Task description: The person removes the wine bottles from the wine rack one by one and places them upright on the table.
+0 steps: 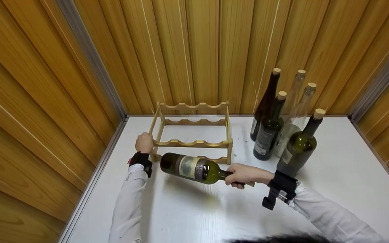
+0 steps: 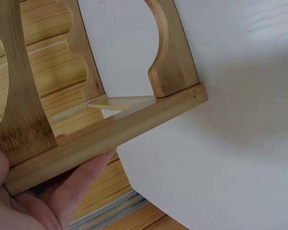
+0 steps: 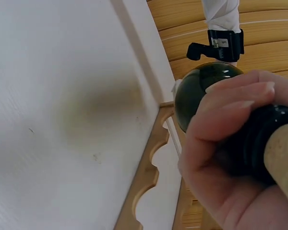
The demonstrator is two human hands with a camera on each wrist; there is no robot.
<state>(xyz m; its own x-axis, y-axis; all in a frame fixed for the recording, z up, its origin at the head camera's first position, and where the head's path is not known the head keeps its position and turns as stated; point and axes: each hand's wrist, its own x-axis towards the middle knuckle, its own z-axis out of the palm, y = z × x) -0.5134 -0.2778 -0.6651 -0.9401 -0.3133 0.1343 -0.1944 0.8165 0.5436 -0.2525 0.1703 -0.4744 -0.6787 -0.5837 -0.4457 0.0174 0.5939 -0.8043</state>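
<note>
A two-tier wooden wine rack [image 1: 194,144] with scalloped rails stands near the back wall. My left hand [image 1: 144,143] grips its front left corner; in the left wrist view the fingers [image 2: 84,184] curl round the corner post. In front of the rack, above the table, my right hand [image 1: 240,174] holds a green wine bottle [image 1: 189,167] by the neck. The bottle lies nearly level, its base pointing left toward the rack's left end. Its cork [image 3: 283,155] shows beyond the right hand in the right wrist view.
Several corked bottles stand upright to the right of the rack: a dark brown one [image 1: 265,104], green ones [image 1: 269,135] [image 1: 297,148] and clear ones [image 1: 304,104]. Wood-panelled walls [image 1: 201,50] enclose the white table [image 1: 187,216] at the back and sides.
</note>
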